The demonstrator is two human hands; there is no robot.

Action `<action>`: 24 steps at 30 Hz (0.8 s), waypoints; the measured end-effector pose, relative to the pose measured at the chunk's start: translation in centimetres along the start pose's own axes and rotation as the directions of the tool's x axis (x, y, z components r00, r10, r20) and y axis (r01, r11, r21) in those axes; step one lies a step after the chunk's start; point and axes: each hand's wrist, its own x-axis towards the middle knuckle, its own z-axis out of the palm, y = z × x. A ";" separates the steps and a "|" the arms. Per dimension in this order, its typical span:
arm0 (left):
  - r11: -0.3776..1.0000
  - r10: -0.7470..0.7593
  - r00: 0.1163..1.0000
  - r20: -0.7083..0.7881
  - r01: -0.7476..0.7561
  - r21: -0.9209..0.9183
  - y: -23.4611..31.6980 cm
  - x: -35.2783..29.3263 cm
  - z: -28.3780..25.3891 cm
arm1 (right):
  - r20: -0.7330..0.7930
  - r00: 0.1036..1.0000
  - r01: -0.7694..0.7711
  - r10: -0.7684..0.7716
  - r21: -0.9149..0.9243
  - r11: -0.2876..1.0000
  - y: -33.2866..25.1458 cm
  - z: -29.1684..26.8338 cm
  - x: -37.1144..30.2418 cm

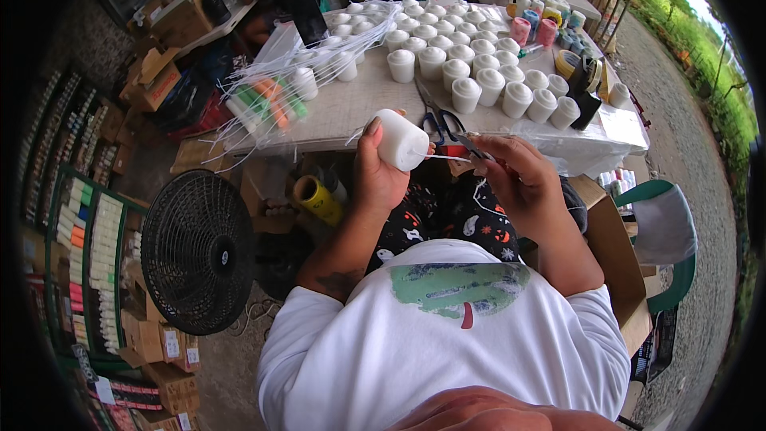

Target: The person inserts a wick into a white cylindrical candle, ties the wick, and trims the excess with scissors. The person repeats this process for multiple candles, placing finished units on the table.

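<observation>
My left hand [377,174] is wrapped round a white pillar candle [402,142], tilted on its side above my lap. A white wick [444,157] runs out of the candle's end facing right, and a short bit of wick shows at its other side. The fingers of my right hand [520,169] are pinched together at the wick's free end. A small grey metal piece [478,148], perhaps a blade, shows at those fingertips; its kind is unclear. Just beyond, scissors [444,122] with dark blue handles lie at the table's near edge.
Many white candles [465,94] stand in rows on the table [355,118]. Long white wicks [263,72] spread over its left side, near green and orange candles [271,100]. Tape rolls [568,64] sit at right. A black fan [198,251] stands left, a cardboard box [610,255] right.
</observation>
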 end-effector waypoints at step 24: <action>0.993 -0.111 0.988 0.104 0.113 -0.017 -0.7 0.0 1.0 | 0.173 0.985 -0.032 0.025 0.039 0.999 2.5 1.9 -0.9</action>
